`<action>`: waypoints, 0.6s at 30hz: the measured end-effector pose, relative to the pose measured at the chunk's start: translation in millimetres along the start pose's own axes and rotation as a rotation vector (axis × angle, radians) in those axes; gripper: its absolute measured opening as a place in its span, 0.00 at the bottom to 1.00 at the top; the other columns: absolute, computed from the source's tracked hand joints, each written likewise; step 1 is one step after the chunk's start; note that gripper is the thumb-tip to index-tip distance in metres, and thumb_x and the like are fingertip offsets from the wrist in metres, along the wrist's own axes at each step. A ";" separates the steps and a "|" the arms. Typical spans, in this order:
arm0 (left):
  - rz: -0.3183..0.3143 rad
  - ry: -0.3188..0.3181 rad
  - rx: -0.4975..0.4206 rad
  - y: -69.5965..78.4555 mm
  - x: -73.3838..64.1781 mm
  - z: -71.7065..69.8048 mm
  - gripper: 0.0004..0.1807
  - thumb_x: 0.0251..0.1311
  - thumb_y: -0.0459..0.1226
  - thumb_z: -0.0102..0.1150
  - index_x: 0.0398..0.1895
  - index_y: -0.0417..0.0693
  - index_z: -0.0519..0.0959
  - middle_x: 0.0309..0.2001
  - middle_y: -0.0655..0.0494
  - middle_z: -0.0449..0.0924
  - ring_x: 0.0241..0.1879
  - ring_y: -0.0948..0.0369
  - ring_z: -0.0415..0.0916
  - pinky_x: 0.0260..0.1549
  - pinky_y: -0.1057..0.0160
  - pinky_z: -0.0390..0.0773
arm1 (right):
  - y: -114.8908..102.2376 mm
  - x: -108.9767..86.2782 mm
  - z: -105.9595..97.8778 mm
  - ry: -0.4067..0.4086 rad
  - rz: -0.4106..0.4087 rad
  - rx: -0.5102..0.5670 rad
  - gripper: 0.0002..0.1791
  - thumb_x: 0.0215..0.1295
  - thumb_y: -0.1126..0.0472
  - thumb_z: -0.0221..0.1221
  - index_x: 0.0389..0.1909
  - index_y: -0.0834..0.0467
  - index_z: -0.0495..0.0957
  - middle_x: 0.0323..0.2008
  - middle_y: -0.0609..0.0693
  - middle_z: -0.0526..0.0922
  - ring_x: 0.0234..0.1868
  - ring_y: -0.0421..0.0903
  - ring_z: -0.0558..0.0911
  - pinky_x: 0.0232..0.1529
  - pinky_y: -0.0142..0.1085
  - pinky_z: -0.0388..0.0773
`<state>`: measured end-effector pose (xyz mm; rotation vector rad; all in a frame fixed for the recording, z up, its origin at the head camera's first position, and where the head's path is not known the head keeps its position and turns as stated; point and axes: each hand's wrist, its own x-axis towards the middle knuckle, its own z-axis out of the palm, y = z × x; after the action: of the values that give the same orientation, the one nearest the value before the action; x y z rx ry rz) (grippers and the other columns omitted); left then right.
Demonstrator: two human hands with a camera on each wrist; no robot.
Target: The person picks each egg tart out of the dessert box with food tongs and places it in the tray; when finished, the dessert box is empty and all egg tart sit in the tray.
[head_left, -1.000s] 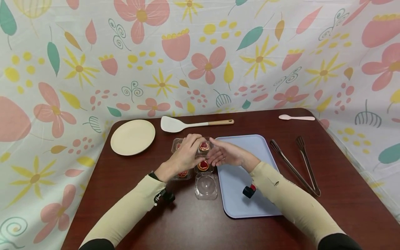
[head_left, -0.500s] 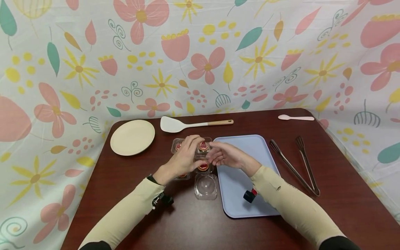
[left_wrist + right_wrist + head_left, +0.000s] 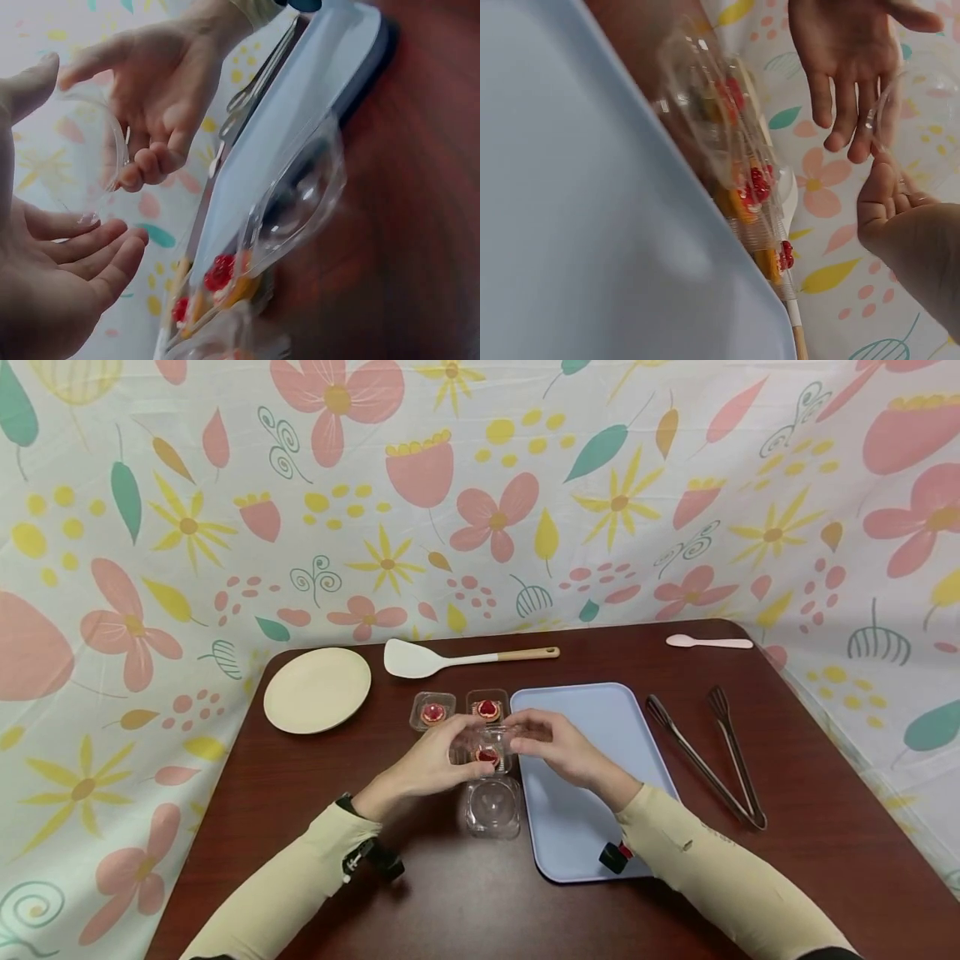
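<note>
A clear plastic lid (image 3: 120,150) is raised above the tart boxes, between my two hands. My left hand (image 3: 431,758) holds it at the left, thumb and fingers spread around its rim. Opposite, my right hand (image 3: 564,752) pinches the rim between thumb and curled fingers. Below lies a box (image 3: 487,760) with a red-topped fruit tart, partly behind the plastic. An open clear lid (image 3: 493,808) lies in front of it. Two more boxed tarts sit behind: one at the back left (image 3: 432,713), another at the back right (image 3: 488,707). My left hand hides the spot at front left.
A blue tray (image 3: 592,852) lies close to the boxes on the right, under my right forearm. Metal tongs (image 3: 738,768) rest beyond it. A cream plate (image 3: 317,692), a white spatula (image 3: 420,660) and a pink spoon (image 3: 708,642) lie farther back on the brown table.
Both hands have come forward and lower, bringing the clear lid into plain view between them. The back-left boxed tart, earlier partly covered by my left hand, now shows fully.
</note>
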<state>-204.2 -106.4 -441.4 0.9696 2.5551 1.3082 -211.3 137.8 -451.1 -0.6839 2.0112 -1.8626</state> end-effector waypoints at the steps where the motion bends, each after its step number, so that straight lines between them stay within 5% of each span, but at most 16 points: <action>1: 0.010 -0.012 -0.031 1.3 -2.0 0.8 0.36 0.55 0.45 0.69 0.63 0.36 0.68 0.52 0.43 0.78 0.48 0.56 0.79 0.51 0.53 0.78 | 0.8 -2.8 0.5 -0.002 -0.025 -0.038 0.24 0.64 0.61 0.61 0.56 0.73 0.71 0.47 0.67 0.79 0.47 0.52 0.80 0.49 0.34 0.79; 7: 0.056 -0.033 -0.100 6.6 -14.3 7.7 0.31 0.56 0.41 0.69 0.59 0.36 0.71 0.47 0.44 0.79 0.45 0.52 0.80 0.47 0.50 0.79 | 2.6 -19.0 7.3 -0.059 -0.127 -0.129 0.25 0.60 0.66 0.65 0.56 0.71 0.71 0.46 0.67 0.78 0.44 0.52 0.79 0.49 0.35 0.78; 18: 0.141 -0.009 0.150 10.8 -37.1 21.7 0.34 0.46 0.51 0.74 0.55 0.46 0.76 0.43 0.62 0.77 0.44 0.66 0.75 0.47 0.65 0.77 | 10.6 -42.2 21.6 -0.128 -0.241 -0.256 0.33 0.51 0.67 0.72 0.57 0.70 0.70 0.46 0.58 0.80 0.43 0.55 0.80 0.48 0.40 0.80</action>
<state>-161.6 -108.5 -453.4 1.2003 2.6526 1.1526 -166.0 142.9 -467.5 -1.1308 2.1836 -1.6458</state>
